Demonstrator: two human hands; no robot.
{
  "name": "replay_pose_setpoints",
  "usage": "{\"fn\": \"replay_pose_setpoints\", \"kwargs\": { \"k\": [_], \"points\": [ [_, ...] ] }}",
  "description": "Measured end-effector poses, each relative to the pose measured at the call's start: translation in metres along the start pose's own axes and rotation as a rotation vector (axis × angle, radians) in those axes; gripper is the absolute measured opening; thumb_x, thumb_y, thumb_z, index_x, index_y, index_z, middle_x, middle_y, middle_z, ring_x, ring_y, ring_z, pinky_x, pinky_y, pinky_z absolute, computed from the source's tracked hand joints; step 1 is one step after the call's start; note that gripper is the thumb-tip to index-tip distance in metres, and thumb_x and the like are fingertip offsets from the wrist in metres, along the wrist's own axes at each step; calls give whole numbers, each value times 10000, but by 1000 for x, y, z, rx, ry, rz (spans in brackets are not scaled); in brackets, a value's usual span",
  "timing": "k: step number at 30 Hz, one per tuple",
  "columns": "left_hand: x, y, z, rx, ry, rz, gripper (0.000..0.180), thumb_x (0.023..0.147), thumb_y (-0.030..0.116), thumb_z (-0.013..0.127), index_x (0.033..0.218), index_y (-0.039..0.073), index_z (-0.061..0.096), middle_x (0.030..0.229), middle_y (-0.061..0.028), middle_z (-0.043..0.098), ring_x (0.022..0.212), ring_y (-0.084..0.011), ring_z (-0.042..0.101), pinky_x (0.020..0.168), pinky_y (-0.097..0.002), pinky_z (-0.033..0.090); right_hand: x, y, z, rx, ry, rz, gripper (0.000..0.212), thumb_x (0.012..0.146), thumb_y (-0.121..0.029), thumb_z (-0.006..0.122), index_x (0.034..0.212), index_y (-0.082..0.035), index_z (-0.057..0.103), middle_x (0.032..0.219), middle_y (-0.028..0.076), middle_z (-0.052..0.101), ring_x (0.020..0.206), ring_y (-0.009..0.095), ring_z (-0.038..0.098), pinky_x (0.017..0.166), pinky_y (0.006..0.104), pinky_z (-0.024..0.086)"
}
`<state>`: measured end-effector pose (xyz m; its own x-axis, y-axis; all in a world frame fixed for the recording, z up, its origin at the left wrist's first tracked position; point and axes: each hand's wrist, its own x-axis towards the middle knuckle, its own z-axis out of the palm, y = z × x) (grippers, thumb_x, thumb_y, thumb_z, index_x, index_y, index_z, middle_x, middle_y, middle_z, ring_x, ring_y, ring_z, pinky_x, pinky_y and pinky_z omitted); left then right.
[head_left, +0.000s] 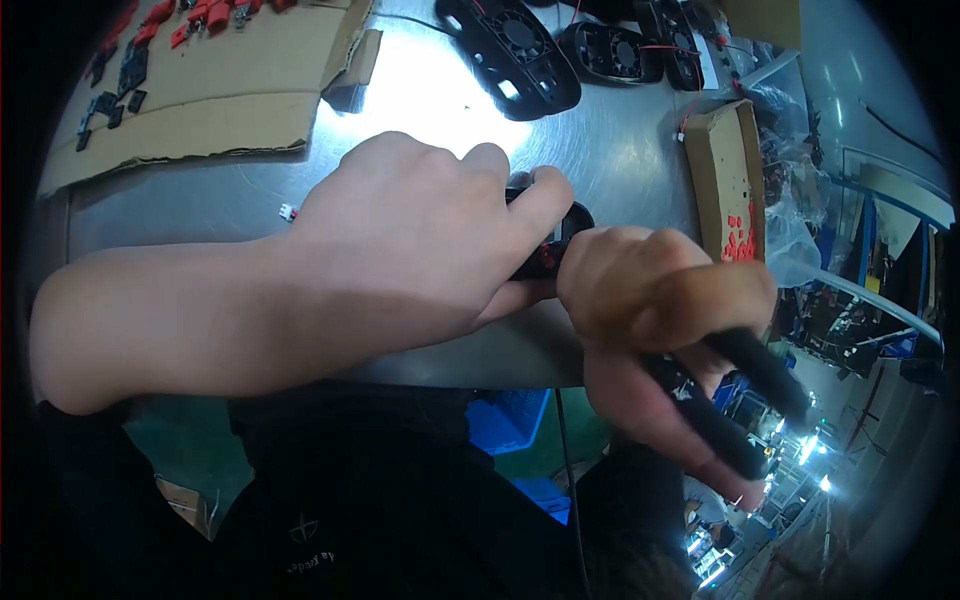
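My left hand (430,225) is closed around a black plastic part (577,218) above the metal table; much of the part is hidden by the fingers. Bits of red show on its near side. Close against it, my right hand (650,300) grips a pair of pliers by its two black handles (712,420), which stick out below the fist and are spread apart. The jaws of the pliers are hidden behind my hands. A small white connector (288,212) on a thin wire lies just beyond my left wrist.
Several black housings with round fan-like grilles (520,35) lie at the back of the metal table (630,150). Cardboard (220,115) with red and black pieces is at the far left. An open cardboard box (720,160) holding small red pieces stands right, beside clear plastic bags (795,200). Below is a blue crate (510,425).
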<state>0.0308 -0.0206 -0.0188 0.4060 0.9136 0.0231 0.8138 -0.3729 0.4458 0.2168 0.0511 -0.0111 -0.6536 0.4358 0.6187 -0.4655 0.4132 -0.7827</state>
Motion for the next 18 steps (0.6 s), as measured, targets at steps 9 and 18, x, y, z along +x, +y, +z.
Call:
{"fn": "replay_pose_setpoints", "kwargs": {
  "k": [9, 18],
  "points": [
    [-4, -4, 14, 195, 211, 111, 650, 922, 553, 762, 1347, 95, 580, 875, -92, 584, 643, -212, 659, 531, -340, 488, 7, -7, -50, 202, 217, 126, 1100, 801, -1010, 492, 1287, -27, 579, 856, 31, 502, 626, 104, 491, 543, 230, 403],
    [-3, -4, 12, 215, 268, 146, 627, 903, 547, 770, 1314, 108, 595, 882, -83, 578, 622, -202, 654, 528, -340, 485, 6, -10, -47, -50, 211, 275, 787, 995, -737, 450, 1308, -21, 539, 908, 81, 551, 721, 129, 530, 642, 270, 444]
  ]
}}
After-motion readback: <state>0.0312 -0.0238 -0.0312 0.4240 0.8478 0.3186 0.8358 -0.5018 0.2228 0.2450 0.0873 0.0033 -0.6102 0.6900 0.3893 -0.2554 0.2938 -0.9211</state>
